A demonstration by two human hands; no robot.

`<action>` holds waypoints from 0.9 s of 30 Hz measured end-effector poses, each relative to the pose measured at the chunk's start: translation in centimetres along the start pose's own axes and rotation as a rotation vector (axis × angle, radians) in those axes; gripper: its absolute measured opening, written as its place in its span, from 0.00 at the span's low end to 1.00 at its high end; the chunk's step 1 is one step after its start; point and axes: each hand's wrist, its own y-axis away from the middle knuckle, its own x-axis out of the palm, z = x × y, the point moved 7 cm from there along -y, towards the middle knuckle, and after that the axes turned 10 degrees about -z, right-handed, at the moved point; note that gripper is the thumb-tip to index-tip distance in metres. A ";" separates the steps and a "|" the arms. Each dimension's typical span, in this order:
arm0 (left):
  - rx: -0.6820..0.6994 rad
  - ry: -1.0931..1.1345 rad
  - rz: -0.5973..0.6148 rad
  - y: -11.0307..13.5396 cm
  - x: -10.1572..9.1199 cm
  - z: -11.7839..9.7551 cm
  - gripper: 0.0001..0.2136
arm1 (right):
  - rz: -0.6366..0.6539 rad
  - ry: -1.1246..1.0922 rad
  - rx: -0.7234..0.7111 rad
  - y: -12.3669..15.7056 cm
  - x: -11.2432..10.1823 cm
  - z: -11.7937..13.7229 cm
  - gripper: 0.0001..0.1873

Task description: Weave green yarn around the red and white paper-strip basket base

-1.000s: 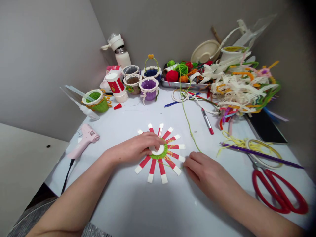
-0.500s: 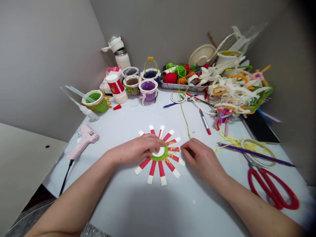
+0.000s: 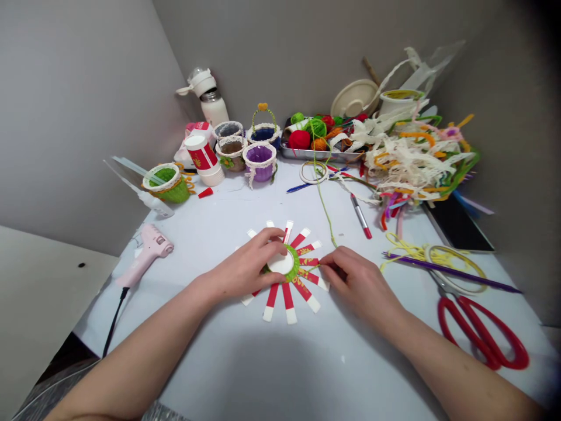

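A paper cup cut into red-and-white strips is splayed flat on the table like a sunburst, with its round white base in the middle. Green yarn is woven in a ring around that base. My left hand grips the cup from the left, thumb at the near side of the ring and fingers across its far side. To the right, my right hand pinches the green yarn strand close to the strip tips. From there the strand runs back toward a green yarn ball.
Red-handled scissors, a purple stick and yellow yarn lie at right. A marker rests behind my right hand. A pink glue gun lies left. Small yarn baskets, a metal tray and a lace heap line the back.
My left hand has shifted its hold: its fingers spread wider around the ring and uncover more of the white base. My right hand stays nearly in place with the yarn.
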 end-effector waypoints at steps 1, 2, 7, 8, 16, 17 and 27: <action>0.000 -0.009 0.000 0.1 0.0 0.1 0.13 | 0.001 -0.002 -0.001 0.0 -0.1 0.0 0.08; 0.007 -0.013 0.008 0.1 0.0 0.2 0.13 | 0.004 -0.003 -0.001 0.0 -0.1 0.0 0.08; 0.092 0.026 0.071 0.1 -0.5 0.0 0.09 | 0.048 -0.031 -0.050 0.0 -0.3 0.6 0.10; 0.103 0.032 0.093 0.1 -0.5 -0.1 0.09 | 0.070 -0.044 -0.079 0.1 -0.2 0.8 0.10; 0.056 0.035 0.159 0.2 -0.9 0.4 0.13 | 0.229 0.011 -0.315 2.3 0.0 3.5 0.13; 0.058 0.040 0.155 0.2 -1.0 0.4 0.13 | 0.245 0.025 -0.345 2.7 -0.1 3.9 0.13; 0.056 0.039 0.168 0.1 -1.1 0.4 0.13 | 0.318 0.166 -0.544 5.4 0.2 5.9 0.14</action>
